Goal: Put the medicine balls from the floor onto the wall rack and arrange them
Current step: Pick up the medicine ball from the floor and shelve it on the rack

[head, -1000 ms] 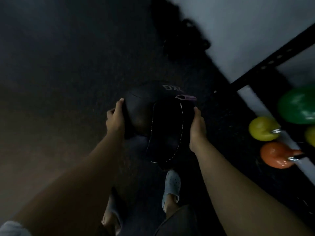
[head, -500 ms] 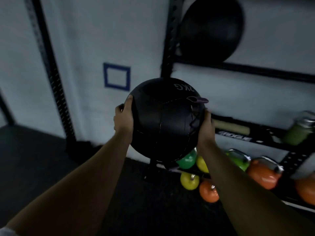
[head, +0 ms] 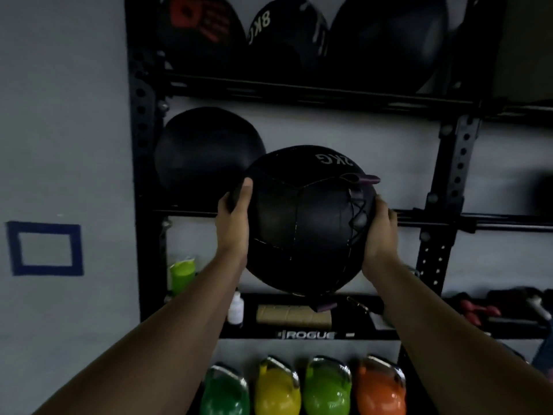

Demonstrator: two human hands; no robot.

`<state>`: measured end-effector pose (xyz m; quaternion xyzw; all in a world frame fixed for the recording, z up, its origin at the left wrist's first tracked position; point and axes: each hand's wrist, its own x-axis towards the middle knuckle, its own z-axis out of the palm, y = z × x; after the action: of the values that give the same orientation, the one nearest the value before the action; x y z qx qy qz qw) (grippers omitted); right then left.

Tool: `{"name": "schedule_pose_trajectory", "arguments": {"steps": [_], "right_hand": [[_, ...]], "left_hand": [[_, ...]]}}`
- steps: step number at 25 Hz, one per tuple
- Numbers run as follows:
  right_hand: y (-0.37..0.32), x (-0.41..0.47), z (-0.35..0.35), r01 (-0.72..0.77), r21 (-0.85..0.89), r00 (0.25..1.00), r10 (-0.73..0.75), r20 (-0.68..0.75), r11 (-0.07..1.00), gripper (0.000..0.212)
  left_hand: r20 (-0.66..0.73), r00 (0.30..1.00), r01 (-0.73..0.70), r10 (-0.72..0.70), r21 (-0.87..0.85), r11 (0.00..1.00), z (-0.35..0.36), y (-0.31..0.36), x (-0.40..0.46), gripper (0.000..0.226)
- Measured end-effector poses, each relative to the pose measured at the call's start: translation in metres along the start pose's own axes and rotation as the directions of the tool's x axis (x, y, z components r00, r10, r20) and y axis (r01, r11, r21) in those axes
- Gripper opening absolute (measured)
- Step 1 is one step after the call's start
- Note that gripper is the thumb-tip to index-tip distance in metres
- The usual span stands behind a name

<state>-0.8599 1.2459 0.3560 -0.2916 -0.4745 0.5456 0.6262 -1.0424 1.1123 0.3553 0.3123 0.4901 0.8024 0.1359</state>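
I hold a black medicine ball (head: 302, 223) marked "2KG", with a purple tag on its right side, in front of the black wall rack (head: 143, 163). My left hand (head: 235, 226) grips its left side and my right hand (head: 380, 235) grips its right side. The ball hangs in the air at the height of the rack's middle shelf bar (head: 478, 221). Another black medicine ball (head: 200, 154) rests on that middle shelf at the left. Three black medicine balls (head: 284, 40) sit side by side on the top shelf.
A lower tray shelf (head: 308, 335) labelled "ROGUE" holds a green bottle (head: 182, 274), a small white bottle (head: 236, 310) and a tan block (head: 293, 317). Green, yellow and orange kettlebells (head: 278, 387) line the bottom. A blue tape rectangle (head: 45, 248) marks the wall at left.
I have lifted the ball from the floor up to the rack's middle shelf height. My view has swung from the floor to the rack front.
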Motion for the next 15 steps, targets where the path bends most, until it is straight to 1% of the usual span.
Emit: {"name": "schedule_pose_trajectory", "arguments": {"steps": [2, 6, 9, 12, 13, 15], "right_hand": [[-0.005, 0.051, 0.012, 0.020, 0.023, 0.999, -0.021, 0.025, 1.000, 0.049], [-0.004, 0.134, 0.050, 0.064, 0.052, 0.997, -0.066, 0.044, 0.997, 0.051], [0.005, 0.196, 0.073, 0.121, 0.074, 0.992, -0.122, 0.020, 0.990, 0.048], [0.009, 0.254, 0.080, 0.149, 0.088, 0.989, -0.150, 0.010, 0.985, 0.041], [0.012, 0.269, 0.082, 0.154, 0.078, 0.988, -0.155, 0.015, 0.985, 0.041], [0.022, 0.299, 0.090, 0.170, 0.051, 0.983, -0.173, 0.055, 0.984, 0.049]], "left_hand": [[0.014, 1.000, -0.024, 0.024, 0.005, 1.000, 0.031, -0.003, 0.042, 0.084], [0.010, 0.998, -0.059, 0.058, 0.021, 0.998, 0.069, -0.009, 0.124, 0.106], [0.020, 0.996, -0.088, 0.087, 0.035, 0.996, 0.100, -0.022, 0.182, 0.120], [0.033, 0.993, -0.112, 0.110, 0.049, 0.993, 0.133, -0.041, 0.222, 0.124], [0.025, 0.992, -0.129, 0.128, 0.063, 0.990, 0.140, -0.047, 0.230, 0.123], [-0.027, 0.985, -0.169, 0.172, 0.083, 0.982, 0.157, -0.059, 0.248, 0.119]]}}
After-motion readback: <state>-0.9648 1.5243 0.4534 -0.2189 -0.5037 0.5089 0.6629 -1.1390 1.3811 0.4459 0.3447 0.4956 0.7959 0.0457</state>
